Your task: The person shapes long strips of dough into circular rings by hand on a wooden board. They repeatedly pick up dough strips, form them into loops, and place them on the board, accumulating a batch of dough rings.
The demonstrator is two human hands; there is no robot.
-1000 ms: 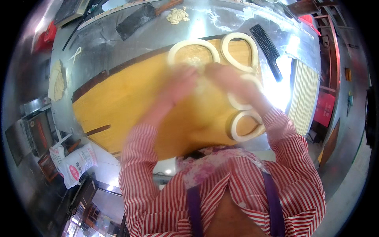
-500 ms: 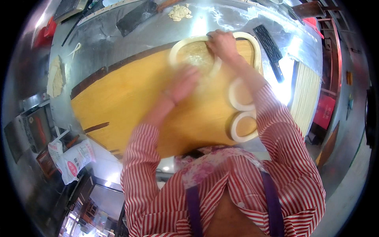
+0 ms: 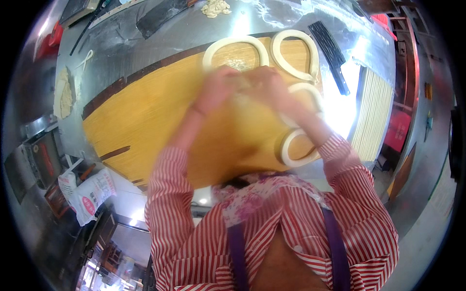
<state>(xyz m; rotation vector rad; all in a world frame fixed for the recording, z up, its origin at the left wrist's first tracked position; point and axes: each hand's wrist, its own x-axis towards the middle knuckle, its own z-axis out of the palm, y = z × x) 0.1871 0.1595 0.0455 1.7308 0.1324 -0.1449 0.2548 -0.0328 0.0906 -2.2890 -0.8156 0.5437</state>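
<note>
A pale dough rope arches across the far side of the yellow wooden board, its two ends running down into my hands. My left hand, smeared by motion, is closed at the left end. Beside it my right hand is curled with its fingers closed at the right end; where the ends meet is blurred. To the right lie a closed dough loop, a dough ring partly behind my right forearm, and another dough ring near the board's close edge.
A black cleaver lies right of the board on the metal table. Further right are rows of pale strips. Dough scraps sit at the far edge, a flat dough piece at left. A white bag stands lower left.
My right hand has come down toward me off the far edge, and my hands are now close together at the rope's ends. The whole view has shifted slightly.
</note>
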